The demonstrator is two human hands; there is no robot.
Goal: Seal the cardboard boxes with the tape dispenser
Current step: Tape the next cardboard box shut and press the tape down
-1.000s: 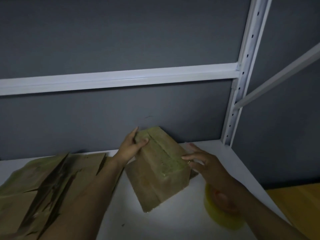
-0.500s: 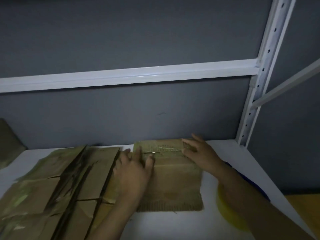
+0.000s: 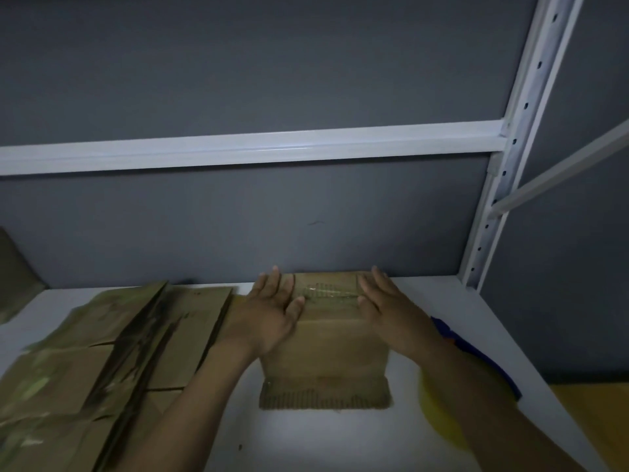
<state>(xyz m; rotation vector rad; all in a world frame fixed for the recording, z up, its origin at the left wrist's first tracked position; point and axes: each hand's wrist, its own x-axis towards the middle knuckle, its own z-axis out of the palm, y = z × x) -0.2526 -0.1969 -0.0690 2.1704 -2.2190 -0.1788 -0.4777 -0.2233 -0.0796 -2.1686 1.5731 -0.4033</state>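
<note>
My left hand (image 3: 269,315) and right hand (image 3: 391,311) lie flat, fingers straight, pressing the cardboard box (image 3: 326,356) at the far middle of the shelf (image 3: 306,437). Uneven pressure could wrinkle the tape (image 3: 326,294), leaving the seam loose.

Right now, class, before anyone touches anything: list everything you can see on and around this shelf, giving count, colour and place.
cardboard box: one, brown, middle of the shelf, at the back
tape strip: one, clear, across the box top
flattened cardboard boxes: a pile, brown, left of the box
cardboard piece: one, brown, far left
tape dispenser: one, blue with yellow roll, right of the box, partly under the right forearm
shelf: one, white
rack beam: one, white, behind
wall: grey
left grip: flat on the box top
right grip: flat on the box top
</note>
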